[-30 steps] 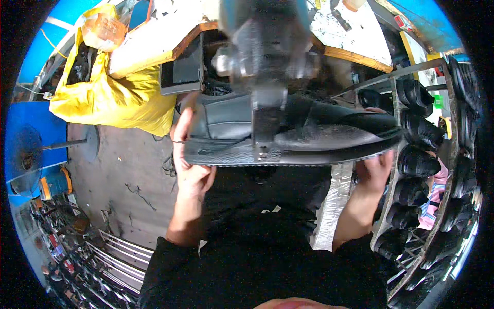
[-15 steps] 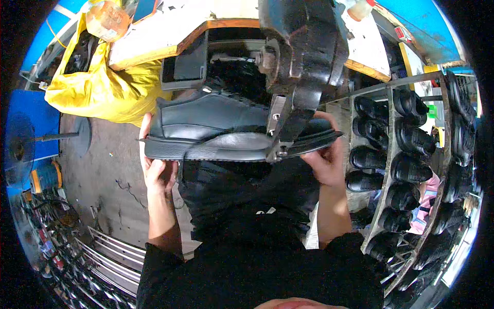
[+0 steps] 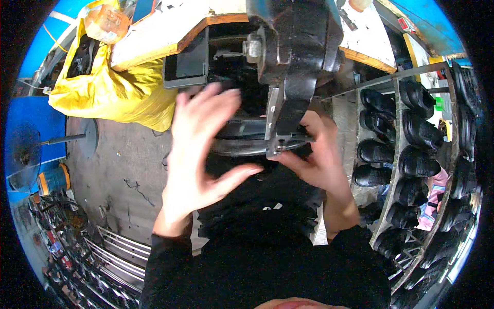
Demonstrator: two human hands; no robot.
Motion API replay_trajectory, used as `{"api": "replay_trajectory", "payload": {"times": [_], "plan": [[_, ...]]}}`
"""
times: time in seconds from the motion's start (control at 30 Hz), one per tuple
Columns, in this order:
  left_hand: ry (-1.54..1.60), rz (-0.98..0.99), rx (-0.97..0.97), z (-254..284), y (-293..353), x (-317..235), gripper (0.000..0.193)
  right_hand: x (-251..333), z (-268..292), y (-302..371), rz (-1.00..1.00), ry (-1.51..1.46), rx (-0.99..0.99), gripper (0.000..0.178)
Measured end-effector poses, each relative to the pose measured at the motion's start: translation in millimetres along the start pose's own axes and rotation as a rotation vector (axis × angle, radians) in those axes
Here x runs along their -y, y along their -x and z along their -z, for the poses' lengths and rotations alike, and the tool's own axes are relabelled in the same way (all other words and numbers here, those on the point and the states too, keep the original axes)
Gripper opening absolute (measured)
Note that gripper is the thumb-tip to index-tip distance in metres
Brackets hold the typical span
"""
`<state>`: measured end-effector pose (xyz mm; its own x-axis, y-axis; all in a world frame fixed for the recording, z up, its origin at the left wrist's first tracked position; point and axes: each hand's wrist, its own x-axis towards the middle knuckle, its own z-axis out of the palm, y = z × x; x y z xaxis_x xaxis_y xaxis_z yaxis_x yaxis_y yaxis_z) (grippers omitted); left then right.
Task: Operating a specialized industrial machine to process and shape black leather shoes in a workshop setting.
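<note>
A black leather shoe [image 3: 237, 148] sits at the dark machine [image 3: 296, 51], its sole edge facing me. The machine's narrow metal foot [image 3: 275, 121] comes down in front of the shoe and hides part of it. My right hand [image 3: 325, 154] grips the shoe's right end, thumb below and fingers above. At the shoe's left end, my left hand [image 3: 193, 149] is raised with its fingers spread and thumb stretched out, slightly blurred. It overlaps the shoe in the picture; whether it touches is unclear.
A white worktable [image 3: 149, 44] with a wooden edge lies behind the machine. Left of it hangs a yellow bag [image 3: 118, 98]. A standing fan [image 3: 25, 149] is at far left. On the right stands a metal rack [image 3: 393, 129] holding several black shoes.
My left hand has let go of the shoe's left end and moved up and right, opening. The shoe has turned so less of its side shows; my right hand stays on it.
</note>
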<state>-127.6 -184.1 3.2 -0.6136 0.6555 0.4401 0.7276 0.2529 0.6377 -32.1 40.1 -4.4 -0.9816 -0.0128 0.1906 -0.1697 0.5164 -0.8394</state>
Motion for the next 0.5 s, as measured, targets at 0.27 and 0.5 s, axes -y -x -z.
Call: {"api": "replay_trajectory", "payload": {"times": [0.27, 0.5], "plan": [[0.603, 0.253, 0.143, -25.4, -5.8, 12.6, 0.052, 7.7, 9.9, -0.4, 0.130, 0.179, -0.051, 0.069], [0.845, 0.189, -0.012, -58.4, 18.0, 25.5, 0.057, -113.7, -52.9, 48.8, -0.066, -0.380, -0.013, 0.122]]}}
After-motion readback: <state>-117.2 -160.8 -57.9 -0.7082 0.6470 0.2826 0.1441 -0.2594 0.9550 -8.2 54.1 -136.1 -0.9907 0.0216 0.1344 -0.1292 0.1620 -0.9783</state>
